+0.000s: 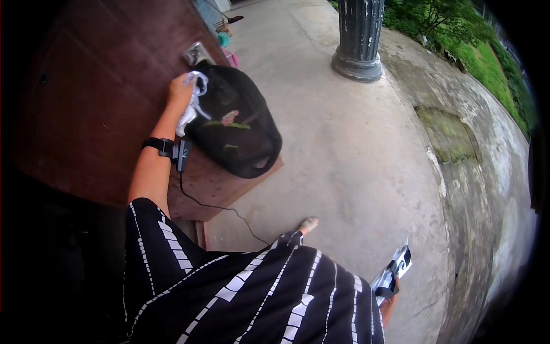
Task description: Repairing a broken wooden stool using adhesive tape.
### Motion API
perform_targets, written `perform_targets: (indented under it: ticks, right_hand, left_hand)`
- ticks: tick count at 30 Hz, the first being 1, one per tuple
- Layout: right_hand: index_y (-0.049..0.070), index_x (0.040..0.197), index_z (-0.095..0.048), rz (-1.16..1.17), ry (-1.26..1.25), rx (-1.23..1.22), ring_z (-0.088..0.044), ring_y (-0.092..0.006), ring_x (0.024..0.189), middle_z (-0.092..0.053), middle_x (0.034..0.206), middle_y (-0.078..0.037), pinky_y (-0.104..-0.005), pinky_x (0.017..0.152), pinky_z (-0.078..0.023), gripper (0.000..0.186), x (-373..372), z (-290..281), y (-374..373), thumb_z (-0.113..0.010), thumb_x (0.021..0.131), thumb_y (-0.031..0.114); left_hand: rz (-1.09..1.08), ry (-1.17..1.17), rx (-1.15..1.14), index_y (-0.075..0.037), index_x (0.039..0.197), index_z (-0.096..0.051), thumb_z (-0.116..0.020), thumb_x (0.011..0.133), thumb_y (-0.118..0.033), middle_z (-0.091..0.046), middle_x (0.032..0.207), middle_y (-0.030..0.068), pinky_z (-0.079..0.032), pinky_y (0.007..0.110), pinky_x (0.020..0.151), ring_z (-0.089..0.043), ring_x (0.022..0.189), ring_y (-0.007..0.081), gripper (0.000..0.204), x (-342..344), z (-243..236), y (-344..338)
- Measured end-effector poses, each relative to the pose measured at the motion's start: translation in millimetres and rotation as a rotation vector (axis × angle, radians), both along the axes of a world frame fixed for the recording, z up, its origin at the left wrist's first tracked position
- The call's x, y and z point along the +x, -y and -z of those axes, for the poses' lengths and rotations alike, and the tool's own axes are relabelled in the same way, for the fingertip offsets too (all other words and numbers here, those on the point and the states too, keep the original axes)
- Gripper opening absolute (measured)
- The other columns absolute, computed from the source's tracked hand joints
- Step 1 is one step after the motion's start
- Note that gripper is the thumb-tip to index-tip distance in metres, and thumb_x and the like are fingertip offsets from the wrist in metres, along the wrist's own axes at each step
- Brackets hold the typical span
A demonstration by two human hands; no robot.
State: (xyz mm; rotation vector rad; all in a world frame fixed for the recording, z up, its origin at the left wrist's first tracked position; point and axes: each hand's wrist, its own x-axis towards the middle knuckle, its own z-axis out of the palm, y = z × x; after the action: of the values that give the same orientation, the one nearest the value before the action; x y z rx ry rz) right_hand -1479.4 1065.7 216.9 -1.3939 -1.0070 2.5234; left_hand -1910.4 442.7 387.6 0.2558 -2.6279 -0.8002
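My left hand is closed on a crumpled white cloth at the upper left. The cloth lies against the side of a black, rounded mesh-like object with faint green and pink marks, resting on a reddish-brown wooden piece of furniture. A small silvery item sits just behind the mesh object. A black band with a small device and cable is on my left wrist. At the lower right, my right hand, partly hidden by my striped shirt, grips a silver-and-black object.
A pale concrete floor spreads rightward, with my foot on it. A fluted dark pillar stands at the top. Beyond are weathered, mossy paving and greenery. Small colourful items sit behind the furniture.
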Motion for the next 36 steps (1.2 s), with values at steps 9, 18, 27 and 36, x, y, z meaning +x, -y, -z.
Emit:
perform_targets:
  ticks: [9,18,27,36]
  right_hand:
    - [0.002,0.112,-0.055,0.148,-0.039,0.012,-0.063,-0.0223,0.083,-0.064,0.097,-0.011,-0.0346,0.073,-0.053,0.032,69,-11,-21,-0.052,0.087,0.021]
    - [0.002,0.112,-0.055,0.416,-0.085,-0.009,-0.063,-0.0223,0.082,-0.064,0.096,-0.011,-0.0349,0.072,-0.053,0.031,173,-12,-34,-0.053,0.086,0.02]
    - [0.0,0.115,-0.05,0.598,-0.232,0.128,-0.064,-0.0196,0.077,-0.063,0.095,-0.011,-0.0316,0.066,-0.055,0.033,146,-79,35,-0.056,0.086,0.016]
    - [-0.001,0.11,-0.055,1.02,-0.17,0.215,-0.062,-0.0128,0.08,-0.062,0.096,-0.006,-0.0256,0.067,-0.051,0.036,174,-96,149,-0.06,0.085,0.024]
  left_hand:
    - [0.151,0.194,0.951,-0.002,0.103,-0.059,-0.056,0.084,-0.015,-0.06,0.094,0.0051,-0.047,0.028,0.068,-0.057,0.081,0.0138,0.022,49,18,-126]
    - [0.522,0.814,1.391,-0.001,0.108,-0.055,-0.05,0.084,-0.011,-0.058,0.104,0.0096,-0.046,0.034,0.084,-0.055,0.097,0.0208,0.027,101,67,-305]
    - [1.168,1.325,0.995,-0.003,0.116,-0.048,-0.048,0.09,-0.015,-0.057,0.094,0.0059,-0.049,0.027,0.068,-0.056,0.079,0.013,0.028,139,103,-484]
    - [1.674,1.611,0.406,0.001,0.114,-0.047,-0.048,0.089,-0.013,-0.055,0.089,0.0066,-0.048,0.026,0.064,-0.056,0.075,0.0124,0.028,226,144,-565]
